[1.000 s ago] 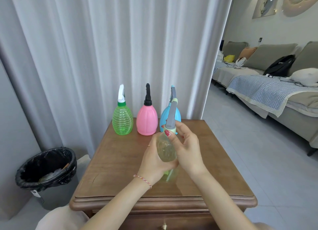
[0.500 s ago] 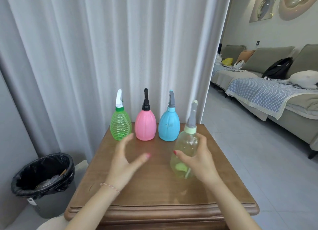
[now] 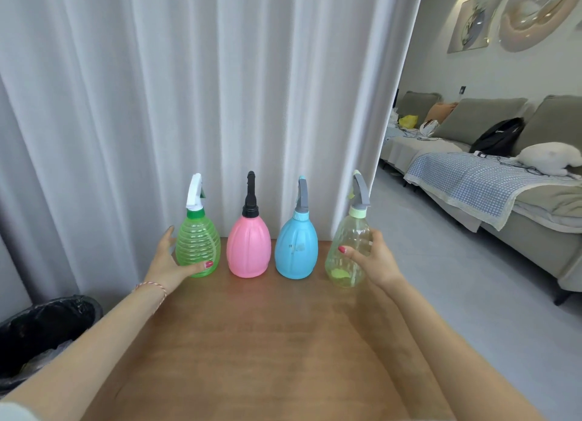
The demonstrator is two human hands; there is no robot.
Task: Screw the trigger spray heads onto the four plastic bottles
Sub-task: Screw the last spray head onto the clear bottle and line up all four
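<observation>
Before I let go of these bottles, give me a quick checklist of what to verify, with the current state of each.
1. All four carry spray heads: ok, green bottle, pink bottle, blue bottle, clear bottle.
2. Heads screwed fully tight: cannot tell.
3. Clear bottle set down flat on the table: cannot tell, right hand holds it near the edge.
4. Green bottle upright: ok, left hand around it.
5. Bottles in one row: ok.

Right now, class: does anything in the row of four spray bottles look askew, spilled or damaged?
Nothing stands out. The green bottle, pink bottle, blue bottle and clear bottle stand upright in a row, each with a spray head on. No spill shows.
</observation>
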